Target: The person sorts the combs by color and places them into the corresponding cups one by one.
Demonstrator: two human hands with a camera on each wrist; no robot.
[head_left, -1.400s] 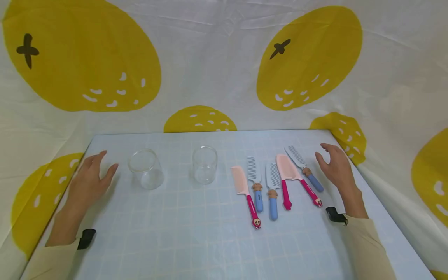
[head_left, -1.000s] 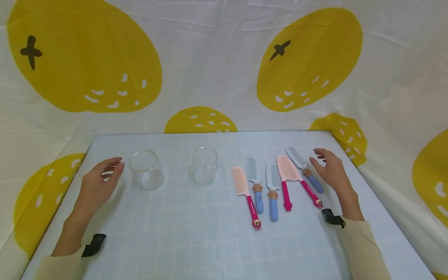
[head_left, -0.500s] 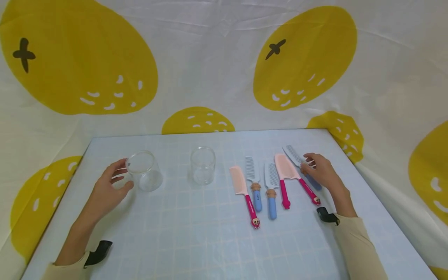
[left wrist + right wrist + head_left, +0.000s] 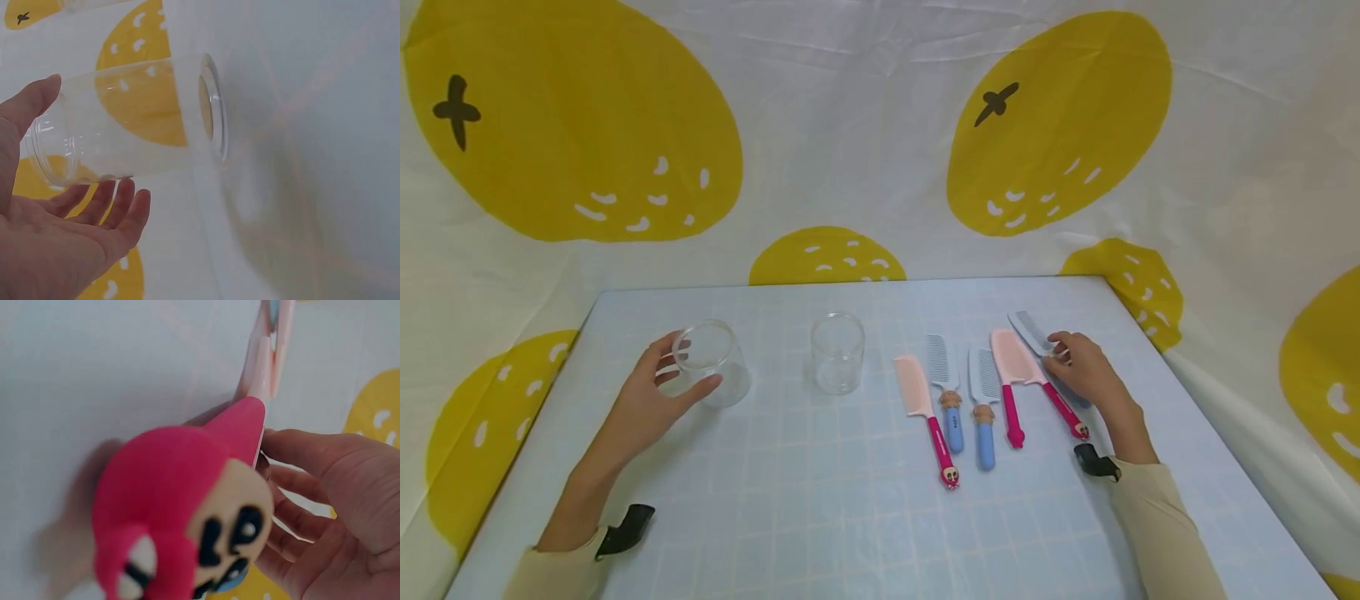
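Note:
My left hand [image 4: 658,396] is around the side of the left clear glass [image 4: 726,375], which stands upright. Its thumb reaches across the front, while the other fingers curve behind. The left wrist view has the thumb [image 4: 44,97] by the rim and the fingertips right at the glass wall. On the right, my right hand [image 4: 1086,371] is over the rightmost light-blue comb [image 4: 1032,329], covering most of its blue handle. Thumb and fingers are bent close to the comb's neck; I cannot tell whether they pinch it. A magenta comb handle [image 4: 169,481] blocks the fingertips in the right wrist view.
A second clear glass [image 4: 838,358] stands mid-table. Between it and my right hand lie a pink comb [image 4: 913,385], two blue combs [image 4: 952,417] and two overlapping pink combs [image 4: 1017,358]. A fruit-print cloth [image 4: 850,150] hangs behind the table [image 4: 820,500].
My left hand has moved right from the table's left side to the left glass, its thumb passing in front. My right hand has moved left and over the rightmost blue comb. Glasses and combs stay put.

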